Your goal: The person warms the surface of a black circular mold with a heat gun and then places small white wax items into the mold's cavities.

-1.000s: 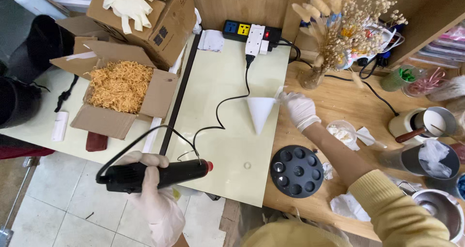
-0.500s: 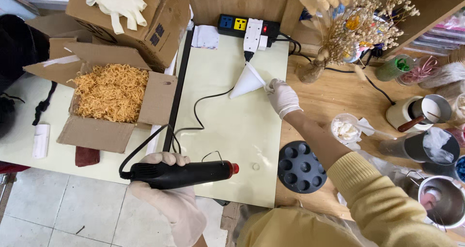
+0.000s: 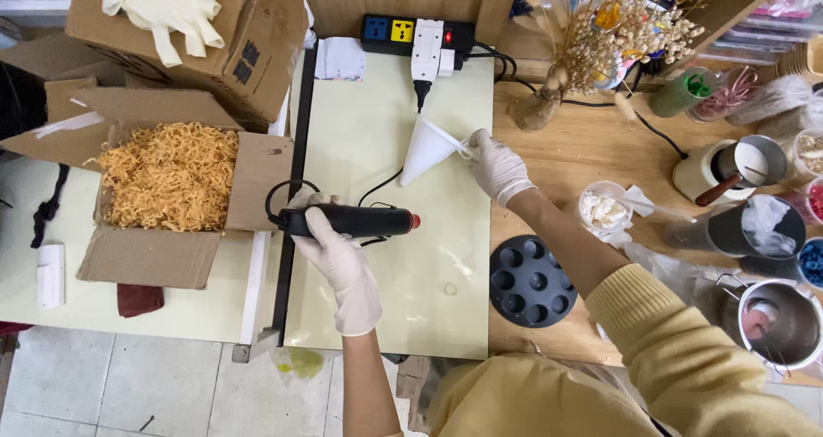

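Head view, left hand [image 3: 330, 248] hiding heat gun [image 3: 360, 223] grip

A small craft workshop, by every sign — looks like candle or wax work. The pale table [image 3: 446, 188] carries a power strip [image 3: 403, 32] with a plug in it, and beside it a wooden table [image 3: 583, 158] is crowded with metal melting pots [image 3: 776, 317], cups of coloured bits, a dark round mould [image 3: 531, 281] with many wells and a vase of dried flowers [image 3: 600, 26]. Packing supplies sit on the left — an open cardboard box [image 3: 171, 188] full of shredded yellow paper filler, another box with gloves [image 3: 167, 4] tossed on top. Tiled floor below.
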